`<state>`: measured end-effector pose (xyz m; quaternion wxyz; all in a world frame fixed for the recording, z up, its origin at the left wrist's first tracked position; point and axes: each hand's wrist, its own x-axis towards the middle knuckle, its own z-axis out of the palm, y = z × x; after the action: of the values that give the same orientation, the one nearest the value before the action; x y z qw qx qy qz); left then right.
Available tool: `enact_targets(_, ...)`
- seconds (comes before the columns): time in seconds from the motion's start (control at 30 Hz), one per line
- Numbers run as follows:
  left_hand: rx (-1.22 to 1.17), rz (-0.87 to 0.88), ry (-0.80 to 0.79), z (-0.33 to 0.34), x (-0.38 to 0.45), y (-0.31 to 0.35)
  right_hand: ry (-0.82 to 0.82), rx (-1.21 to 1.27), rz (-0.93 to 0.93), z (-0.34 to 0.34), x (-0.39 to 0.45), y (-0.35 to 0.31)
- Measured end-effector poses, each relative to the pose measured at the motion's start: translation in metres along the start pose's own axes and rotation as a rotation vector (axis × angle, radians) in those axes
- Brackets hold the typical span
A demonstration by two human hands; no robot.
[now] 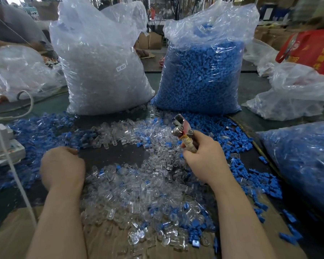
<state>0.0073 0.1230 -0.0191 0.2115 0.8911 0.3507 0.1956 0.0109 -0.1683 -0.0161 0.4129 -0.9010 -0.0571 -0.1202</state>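
Workshop. Dark counter (112,156) strewn with clear plastic pieces (138,184) and blue pieces (232,139). Behind them stand a clear-piece bag (101,71) and, right of it, a blue-piece bag (204,71). Right hand (206,157) grips a metal tool (183,131) by its wrapped handle, head raised over the clear pieces. Left hand (62,167) is knuckles-up with fingers curled under, at the pile's left edge. Cannot tell whether it holds anything.

Fingers of left hand (62,165) curl under the palm, anything held out of sight. Lower handle of metal tool (181,130) buried in right hand (204,157). Right edge cuts bag of blue parts (303,165). Far background blurred
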Motion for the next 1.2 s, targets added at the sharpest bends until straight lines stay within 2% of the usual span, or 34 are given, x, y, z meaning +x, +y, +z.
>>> enact_targets(0.13,0.118,0.065,-0.06,-0.002,-0.004,0.012,0.007,-0.012,0.02,-0.001,-0.001,0.001)
enact_targets(0.27,-0.005,0.309,-0.142,0.0,-0.017,0.038,0.008,-0.033,0.026,-0.001,-0.001,0.0)
enact_targets(0.37,-0.001,0.497,-0.281,0.011,-0.033,0.053,0.004,-0.053,0.023,-0.001,0.0,-0.001)
enact_targets(0.5,0.054,0.629,-0.448,0.026,-0.045,0.061,0.002,-0.06,0.026,-0.001,-0.001,-0.001)
enact_targets(0.63,0.136,0.664,-0.492,0.032,-0.046,0.061,-0.003,-0.078,0.021,0.0,0.0,-0.001)
enact_targets(0.8,0.006,0.632,-0.447,0.03,-0.049,0.063,0.0,-0.089,0.026,0.0,0.0,0.0)
enact_targets(0.97,0.153,0.736,-0.536,0.032,-0.048,0.062,0.002,-0.083,0.022,0.002,0.001,0.0)
enact_targets(1.1,-0.033,0.716,-0.514,0.03,-0.051,0.064,0.009,-0.078,0.016,0.003,0.001,0.0)
enact_targets(1.2,-0.176,0.637,-0.508,0.03,-0.051,0.063,0.012,-0.07,0.016,0.003,0.001,0.0)
